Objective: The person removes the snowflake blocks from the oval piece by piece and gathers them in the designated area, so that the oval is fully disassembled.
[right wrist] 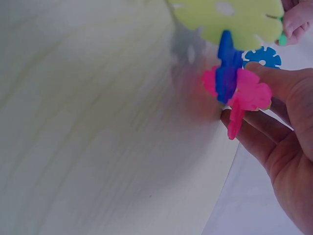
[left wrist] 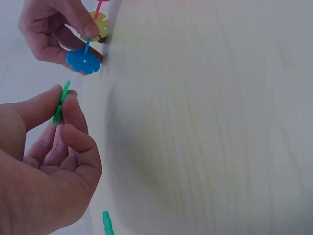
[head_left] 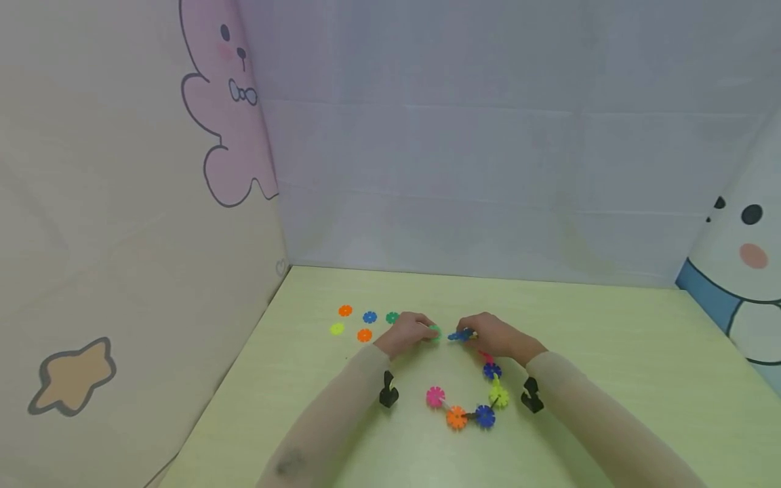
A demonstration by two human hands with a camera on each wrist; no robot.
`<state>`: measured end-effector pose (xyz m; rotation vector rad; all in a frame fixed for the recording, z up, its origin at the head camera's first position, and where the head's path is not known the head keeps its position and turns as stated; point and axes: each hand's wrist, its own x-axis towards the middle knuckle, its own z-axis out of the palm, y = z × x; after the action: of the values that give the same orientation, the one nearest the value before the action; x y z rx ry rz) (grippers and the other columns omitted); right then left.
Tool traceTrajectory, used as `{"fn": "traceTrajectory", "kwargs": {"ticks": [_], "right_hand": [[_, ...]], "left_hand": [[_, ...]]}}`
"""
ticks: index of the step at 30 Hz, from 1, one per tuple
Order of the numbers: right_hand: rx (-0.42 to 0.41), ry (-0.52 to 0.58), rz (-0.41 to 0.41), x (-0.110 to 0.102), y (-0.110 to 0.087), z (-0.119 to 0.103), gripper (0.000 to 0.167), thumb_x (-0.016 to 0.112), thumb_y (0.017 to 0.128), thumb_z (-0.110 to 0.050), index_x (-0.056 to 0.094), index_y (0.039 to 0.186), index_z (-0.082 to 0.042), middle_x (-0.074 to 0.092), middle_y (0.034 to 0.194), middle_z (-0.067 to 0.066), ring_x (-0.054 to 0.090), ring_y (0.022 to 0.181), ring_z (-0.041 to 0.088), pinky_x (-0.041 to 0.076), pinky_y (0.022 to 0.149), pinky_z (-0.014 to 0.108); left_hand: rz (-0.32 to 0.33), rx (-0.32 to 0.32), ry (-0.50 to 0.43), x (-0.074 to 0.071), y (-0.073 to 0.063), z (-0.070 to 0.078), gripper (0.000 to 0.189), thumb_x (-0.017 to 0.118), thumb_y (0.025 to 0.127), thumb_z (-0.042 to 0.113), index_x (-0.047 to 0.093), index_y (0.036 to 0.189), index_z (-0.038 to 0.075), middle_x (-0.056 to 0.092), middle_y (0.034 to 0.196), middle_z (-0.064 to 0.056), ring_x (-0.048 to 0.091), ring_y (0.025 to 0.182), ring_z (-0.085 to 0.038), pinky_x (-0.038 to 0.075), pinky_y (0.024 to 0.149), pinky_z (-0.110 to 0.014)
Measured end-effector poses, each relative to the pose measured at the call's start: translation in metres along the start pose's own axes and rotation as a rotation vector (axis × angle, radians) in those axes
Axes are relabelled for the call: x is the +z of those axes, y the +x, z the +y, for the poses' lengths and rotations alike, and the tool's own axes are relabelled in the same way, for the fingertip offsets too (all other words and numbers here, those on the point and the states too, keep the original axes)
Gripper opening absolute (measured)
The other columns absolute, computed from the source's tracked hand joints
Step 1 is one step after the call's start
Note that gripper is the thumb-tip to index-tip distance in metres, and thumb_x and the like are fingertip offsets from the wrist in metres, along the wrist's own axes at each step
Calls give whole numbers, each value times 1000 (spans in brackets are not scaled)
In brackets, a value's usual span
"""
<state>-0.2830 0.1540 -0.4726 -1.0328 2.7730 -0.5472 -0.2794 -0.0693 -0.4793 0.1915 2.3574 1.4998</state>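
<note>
One rear hanging (head_left: 488, 149), lilac-grey, creased in horizontal folds. One cream side hanging (head_left: 134, 257), left, printed with a pink bear (head_left: 222, 142) in a bow tie and, lower, a tan star (head_left: 76, 376). One light wood-grain tabletop (head_left: 244, 407). Two pale long sleeves (head_left: 332, 413), stretched over it from the near side. One left hand (head_left: 405, 333), thumb and forefinger pinched together on a green notched disc (head_left: 434, 333), remaining fingers loosely curled. One right hand (head_left: 497, 335), thumb and fingers closed in a grip at the far end of a disc chain. One chain (head_left: 485, 416) of interlocked notched discs, curving from the right hand toward the person and round leftward to a pink disc (head_left: 435, 397); blue, yellow and orange pieces included. Two black wrist fittings (head_left: 388, 392), one per sleeve. One blue end disc (left wrist: 83, 61) of the chain, near the pinched green disc, a gap between them. Five loose discs in view left of the left hand: orange (head_left: 345, 310), blue (head_left: 369, 317) and green (head_left: 392, 317) behind; yellow (head_left: 337, 329) and orange (head_left: 364, 335) in front.
</note>
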Motion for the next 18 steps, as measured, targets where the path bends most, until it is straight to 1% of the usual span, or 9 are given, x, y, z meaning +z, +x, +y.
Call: {"fn": "traceTrajectory", "kwargs": {"ticks": [2, 4, 7, 11, 15, 18], "right_hand": [[-6, -5, -2, 0, 0, 0, 17, 69, 86, -7, 65, 102, -11, 67, 101, 2, 63, 96, 21, 49, 84, 40], [-3, -8, -4, 0, 1, 1, 17, 69, 86, -7, 65, 102, -11, 67, 101, 2, 63, 96, 21, 50, 84, 40], [18, 0, -15, 0, 0, 1, 18, 69, 86, -8, 65, 103, -11, 67, 102, 2, 62, 97, 21, 49, 85, 40], [46, 5, -22, 0, 0, 0, 18, 68, 86, -9, 66, 104, -12, 66, 104, 2, 62, 99, 21, 49, 87, 40], [46, 9, -18, -1, -1, -2, 18, 68, 86, -8, 66, 104, -11, 66, 104, 4, 62, 99, 23, 48, 87, 41], [40, 18, -14, -2, -2, -3, 18, 68, 86, -7, 66, 104, -9, 66, 104, 5, 62, 99, 24, 48, 87, 42]], "left_hand": [[-22, 34, 14, -7, -2, -3, 22, 71, 84, 22, 68, 100, 6, 67, 88, -3, 62, 80, -17, 48, 76, -32], [-31, 48, 19, -13, -4, -5, 22, 71, 84, 22, 68, 100, 6, 68, 88, -4, 65, 81, -18, 49, 77, -33], [-26, 53, 42, -21, -6, -8, 22, 70, 85, 21, 67, 101, 7, 69, 90, -4, 66, 80, -18, 49, 76, -34], [-15, 60, 67, -33, -9, -12, 23, 66, 88, 17, 67, 108, 5, 68, 95, -4, 66, 81, -17, 50, 75, -33], [-18, 58, 95, -45, -11, -16, 28, 63, 88, 11, 65, 114, 1, 67, 95, -7, 65, 82, -18, 50, 74, -32], [-24, 56, 101, -52, -13, -20, 30, 62, 87, 8, 63, 115, -1, 65, 96, -9, 64, 83, -19, 50, 74, -32]]}}
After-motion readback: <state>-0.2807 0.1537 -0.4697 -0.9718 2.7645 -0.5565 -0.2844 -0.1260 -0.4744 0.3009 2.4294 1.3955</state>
